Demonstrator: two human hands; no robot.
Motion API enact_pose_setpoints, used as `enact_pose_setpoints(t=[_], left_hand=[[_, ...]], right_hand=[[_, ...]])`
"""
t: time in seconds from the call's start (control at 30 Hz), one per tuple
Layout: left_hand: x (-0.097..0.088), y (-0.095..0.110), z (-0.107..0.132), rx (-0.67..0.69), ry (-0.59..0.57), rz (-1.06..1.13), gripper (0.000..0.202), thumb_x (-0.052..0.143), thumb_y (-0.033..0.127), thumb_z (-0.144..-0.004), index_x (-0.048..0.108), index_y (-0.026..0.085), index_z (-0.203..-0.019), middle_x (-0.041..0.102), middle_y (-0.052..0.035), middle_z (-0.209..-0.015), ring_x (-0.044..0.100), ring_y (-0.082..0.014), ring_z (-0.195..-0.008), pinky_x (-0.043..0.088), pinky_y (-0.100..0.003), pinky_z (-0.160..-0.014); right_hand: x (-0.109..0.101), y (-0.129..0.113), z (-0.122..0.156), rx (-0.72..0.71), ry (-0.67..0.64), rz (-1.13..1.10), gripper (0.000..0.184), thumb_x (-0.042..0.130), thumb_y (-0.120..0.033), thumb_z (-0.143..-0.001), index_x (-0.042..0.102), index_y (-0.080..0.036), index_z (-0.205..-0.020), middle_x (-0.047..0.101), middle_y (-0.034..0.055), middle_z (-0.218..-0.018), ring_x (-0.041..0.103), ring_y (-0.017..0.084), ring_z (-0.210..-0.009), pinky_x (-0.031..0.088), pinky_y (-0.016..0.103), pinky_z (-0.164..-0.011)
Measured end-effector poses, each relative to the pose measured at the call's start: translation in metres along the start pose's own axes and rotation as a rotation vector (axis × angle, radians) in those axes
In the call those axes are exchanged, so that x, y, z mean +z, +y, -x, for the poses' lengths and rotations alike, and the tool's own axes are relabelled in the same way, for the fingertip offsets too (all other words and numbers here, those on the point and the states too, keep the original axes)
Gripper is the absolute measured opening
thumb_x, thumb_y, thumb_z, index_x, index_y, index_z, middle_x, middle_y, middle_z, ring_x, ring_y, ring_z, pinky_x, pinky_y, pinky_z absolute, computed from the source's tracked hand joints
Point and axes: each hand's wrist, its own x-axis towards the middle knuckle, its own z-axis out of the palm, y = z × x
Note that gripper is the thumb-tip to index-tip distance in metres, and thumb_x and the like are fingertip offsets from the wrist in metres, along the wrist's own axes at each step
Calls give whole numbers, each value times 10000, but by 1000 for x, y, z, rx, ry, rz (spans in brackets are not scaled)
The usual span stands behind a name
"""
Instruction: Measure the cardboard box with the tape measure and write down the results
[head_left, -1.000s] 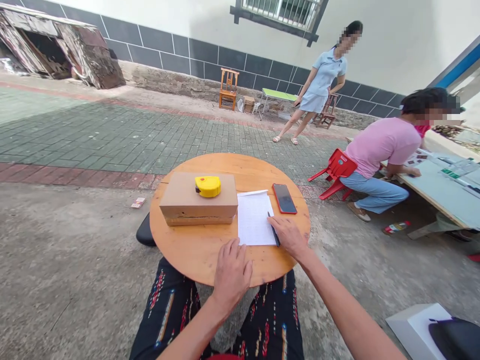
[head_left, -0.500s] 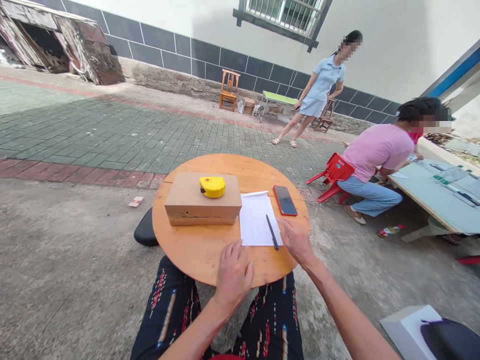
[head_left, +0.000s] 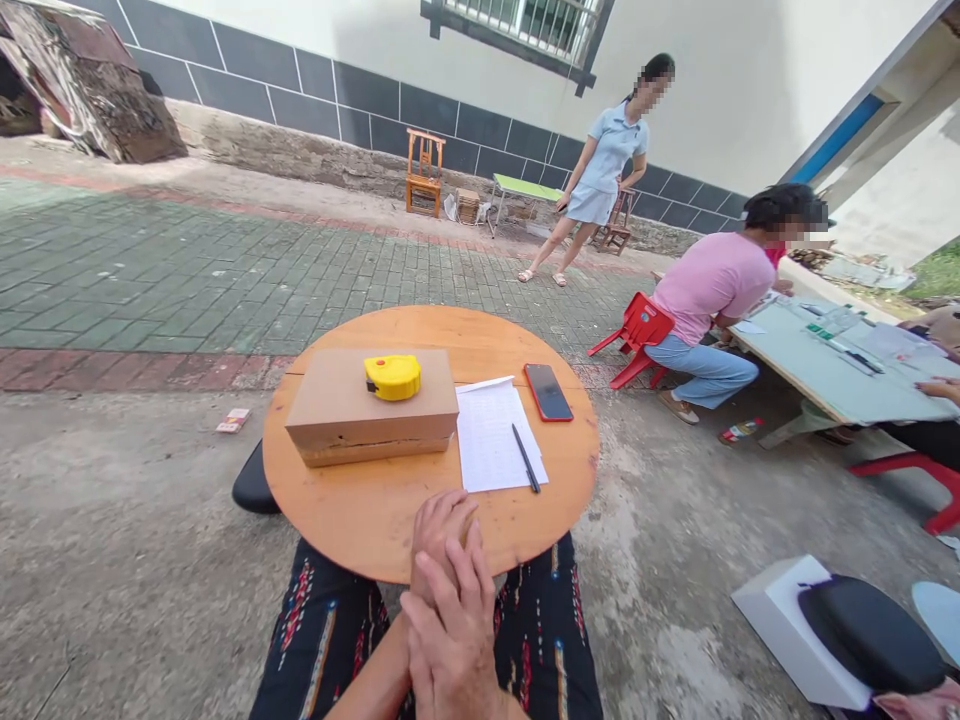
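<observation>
My left hand (head_left: 441, 525) rests at the near edge of the round wooden table (head_left: 360, 515), fingers lying forward and holding nothing. Across its back and wrist lies my right hand (head_left: 457, 620), fingers spread and touching it, with nothing else in it. Just beyond them a white sheet of paper (head_left: 484, 435) with faint writing lies flat, and a black pen (head_left: 526, 458) sits on its right side. A red-edged phone (head_left: 548, 392) is right of the paper. To the left, a closed cardboard box (head_left: 375, 432) carries a yellow tape measure (head_left: 394, 377) on its top.
A person in pink (head_left: 712, 285) sits on a red chair (head_left: 637, 325) by a pale table (head_left: 814, 365) at right. Another person (head_left: 604, 160) stands near the wall. A white box (head_left: 799, 630) with a dark seat-like object (head_left: 870, 632) stands at lower right.
My right hand has left the table's right side, beside the pen, and moved onto my left hand. The view has turned slightly right; the objects on the table keep their places.
</observation>
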Motion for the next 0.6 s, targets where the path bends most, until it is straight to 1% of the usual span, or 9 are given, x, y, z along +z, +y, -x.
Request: enact_pose_setpoints(t=[0.1, 0.17, 0.23, 0.3, 0.37, 0.4, 0.47, 0.53, 0.6], left_hand=[[3, 0, -1, 3, 58, -5, 216, 488, 164, -868, 643, 257, -986, 663, -55, -1050, 601, -229, -987, 487, -433, -896], [2, 3, -2, 34, 44, -20, 188, 497, 172, -869, 641, 228, -975, 663, -63, -1039, 593, -233, -983, 481, -434, -884], [0, 6, -4, 43, 29, -35, 178, 494, 162, -867, 637, 213, -960, 659, -69, -1024, 585, -235, -972, 474, -434, -876], [-1, 10, -5, 26, 19, -45, 185, 479, 145, -868, 631, 210, -952, 651, -72, -1020, 579, -234, -965, 466, -432, -878], [-1, 13, -7, 22, 10, -62, 191, 474, 131, -866, 628, 210, -946, 647, -71, -1018, 573, -235, -966, 461, -432, -882], [0, 13, -7, 33, 10, -75, 190, 478, 128, -861, 629, 208, -943, 647, -71, -1015, 570, -238, -968, 460, -434, -883], [2, 12, -6, 61, 16, -103, 188, 489, 125, -849, 632, 208, -939, 646, -73, -1012, 566, -243, -969, 461, -436, -883], [4, 10, -5, 71, 18, -127, 193, 498, 122, -841, 637, 212, -940, 641, -73, -1016, 564, -244, -963, 467, -432, -877], [4, 10, -4, 64, 9, -140, 198, 499, 124, -843, 638, 212, -953, 631, -76, -1026, 560, -242, -961, 472, -427, -872]], right_hand=[[10, -12, 12, 8, 104, -37, 185, 493, -254, -850, 672, -277, -891, 722, 8, -1079, 564, 258, -1164, 342, 470, -1041], [17, -22, 18, -21, 181, -94, 164, 497, -234, -865, 645, -266, -801, 749, -47, -888, 648, 193, -950, 335, 418, -1028], [23, -30, 24, -33, 262, -149, 181, 518, -194, -859, 598, -257, -709, 716, -106, -694, 634, 133, -706, 362, 375, -948], [25, -35, 27, -45, 315, -184, 198, 544, -166, -827, 548, -240, -643, 668, -125, -593, 570, 111, -584, 380, 338, -791], [19, -32, 27, -60, 308, -188, 178, 558, -163, -791, 527, -229, -629, 655, -104, -597, 531, 114, -565, 338, 320, -666], [13, -28, 24, -58, 280, -176, 150, 558, -168, -779, 535, -228, -644, 659, -83, -631, 527, 122, -584, 318, 321, -645], [-3, -14, 17, 3, 190, -140, 91, 541, -176, -773, 570, -229, -704, 669, -30, -734, 532, 151, -662, 314, 339, -667], [-17, 0, 9, 59, 122, -127, 85, 520, -182, -777, 591, -221, -750, 653, 12, -808, 524, 174, -725, 316, 355, -698], [-24, 8, 6, 50, 123, -121, 88, 509, -176, -773, 574, -209, -725, 625, 21, -803, 510, 176, -727, 308, 353, -694]])
